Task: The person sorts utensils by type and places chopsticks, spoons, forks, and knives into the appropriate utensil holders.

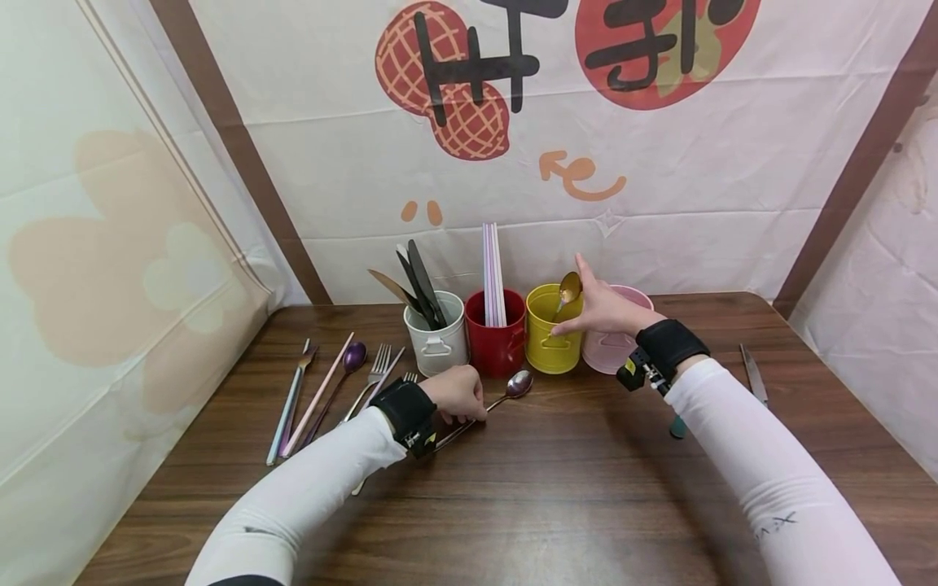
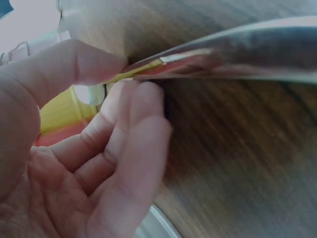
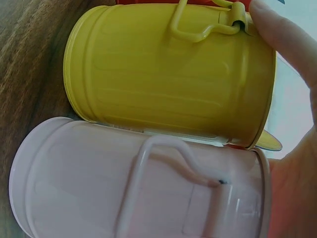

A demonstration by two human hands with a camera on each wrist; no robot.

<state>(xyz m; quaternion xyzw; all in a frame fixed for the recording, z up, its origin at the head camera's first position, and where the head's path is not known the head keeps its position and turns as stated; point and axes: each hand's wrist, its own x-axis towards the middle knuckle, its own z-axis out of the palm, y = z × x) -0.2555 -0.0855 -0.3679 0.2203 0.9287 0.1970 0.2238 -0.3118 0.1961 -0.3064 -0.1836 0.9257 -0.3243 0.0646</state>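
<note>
My left hand pinches the thin handle of a metal spoon between thumb and fingertips, low over the table. In the left wrist view, the shiny metal stretches right from the pinch. My right hand is spread over the rims of a yellow bucket and a pink bucket, its thumb at the yellow rim. A gold spoon stands bowl up in the yellow bucket, beside the raised fingers. The right wrist view shows the yellow bucket and pink bucket side by side.
A white bucket holds knives; a red bucket holds pale chopsticks. Left lie a purple spoon, forks and chopsticks. A knife lies at right. A cloth wall stands behind the table.
</note>
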